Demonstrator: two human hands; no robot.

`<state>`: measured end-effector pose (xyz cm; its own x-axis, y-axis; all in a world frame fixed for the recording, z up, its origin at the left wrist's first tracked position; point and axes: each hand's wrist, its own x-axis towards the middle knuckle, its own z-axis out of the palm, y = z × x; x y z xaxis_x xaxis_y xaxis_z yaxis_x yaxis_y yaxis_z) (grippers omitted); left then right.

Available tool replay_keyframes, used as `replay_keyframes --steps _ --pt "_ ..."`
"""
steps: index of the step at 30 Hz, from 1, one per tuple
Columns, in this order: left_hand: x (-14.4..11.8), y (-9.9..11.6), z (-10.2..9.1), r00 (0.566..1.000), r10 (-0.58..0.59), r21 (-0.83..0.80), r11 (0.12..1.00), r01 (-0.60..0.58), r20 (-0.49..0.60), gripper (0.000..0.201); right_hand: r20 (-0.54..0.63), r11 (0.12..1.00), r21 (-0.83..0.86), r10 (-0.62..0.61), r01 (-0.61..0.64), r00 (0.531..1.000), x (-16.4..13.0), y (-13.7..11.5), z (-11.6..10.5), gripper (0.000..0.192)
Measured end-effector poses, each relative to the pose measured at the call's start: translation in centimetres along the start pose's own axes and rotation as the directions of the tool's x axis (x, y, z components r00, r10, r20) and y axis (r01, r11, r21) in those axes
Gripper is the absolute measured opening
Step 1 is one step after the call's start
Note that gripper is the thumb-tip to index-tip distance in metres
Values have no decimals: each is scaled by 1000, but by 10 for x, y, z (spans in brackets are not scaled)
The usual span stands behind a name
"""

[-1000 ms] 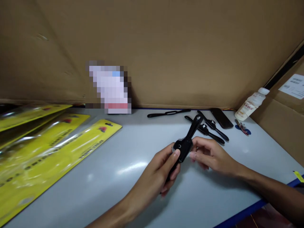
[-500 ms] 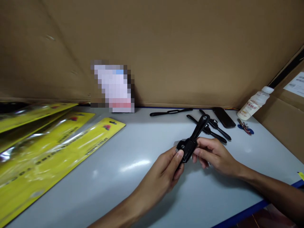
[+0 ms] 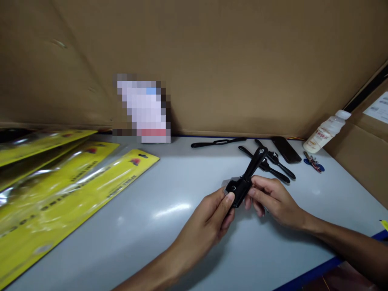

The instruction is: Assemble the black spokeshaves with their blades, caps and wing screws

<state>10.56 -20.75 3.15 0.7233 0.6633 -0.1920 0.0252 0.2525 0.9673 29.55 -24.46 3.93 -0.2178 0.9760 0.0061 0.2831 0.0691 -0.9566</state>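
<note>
A black spokeshave (image 3: 242,186) with a bright blade edge at its left side is held tilted above the table. My left hand (image 3: 214,214) is closed round its lower handle and body, thumb on top of the body. The upper handle points up and to the right. My right hand (image 3: 274,200) is curled at the right side of the body, its fingertips pinched against it; what exactly they press on is hidden behind the tool. Two more black spokeshaves (image 3: 280,165) lie behind it, partly covered by the raised handle. Farther back lies a black spokeshave frame (image 3: 218,142).
Yellow-backed plastic packages (image 3: 91,198) are piled on the left of the grey table (image 3: 145,234). A dark phone (image 3: 286,149), a milky bottle (image 3: 327,131) and a bunch of keys (image 3: 314,163) lie at the back right. Cardboard walls (image 3: 227,72) stand behind; a blurred-out upright object (image 3: 147,109) leans there.
The view has shifted very slightly. Both hands keep their places on the spokeshave; the right fingers have moved only a little.
</note>
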Motion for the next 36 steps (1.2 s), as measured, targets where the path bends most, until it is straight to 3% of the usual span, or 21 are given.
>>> replay_keyframes --steps 7,10,14,16,17,19,21,23,29,36 --pt "1 -5 -2 999 -54 -30 998 54 3 40 19 992 -121 -26 28 999 0 3 0 30" --pt "1 -7 -2 999 -53 -48 997 52 -11 41 24 954 -288 -83 86 996 2 -4 -8 28" --pt "2 -6 -4 995 -92 -65 994 90 -29 46 -129 848 -517 -211 115 969 7 -21 -32 26" --pt "2 -6 -6 991 -125 -79 989 121 -49 46 -164 809 -586 -180 51 970 7 -28 -48 30" --pt "2 -7 -7 989 -139 -88 987 133 -58 45 -122 770 -638 -138 29 983 6 -29 -54 32" --pt "2 -8 -9 985 -158 -97 984 151 -70 43 33 672 -740 -15 35 999 4 -29 -65 27" --pt "2 -7 -9 983 -170 -95 982 163 -71 41 182 605 -793 122 72 976 1 -26 -70 15" --pt "0 -5 -8 979 -186 -89 980 178 -83 40 252 581 -809 205 89 946 0 -23 -70 5" --pt "-3 5 -2 962 -248 -62 968 242 -112 38 265 578 -813 263 69 928 -1 -23 -59 5" --pt "5 -9 -7 973 -230 -26 973 229 -26 39 149 519 -854 179 35 973 -2 -20 -50 12"
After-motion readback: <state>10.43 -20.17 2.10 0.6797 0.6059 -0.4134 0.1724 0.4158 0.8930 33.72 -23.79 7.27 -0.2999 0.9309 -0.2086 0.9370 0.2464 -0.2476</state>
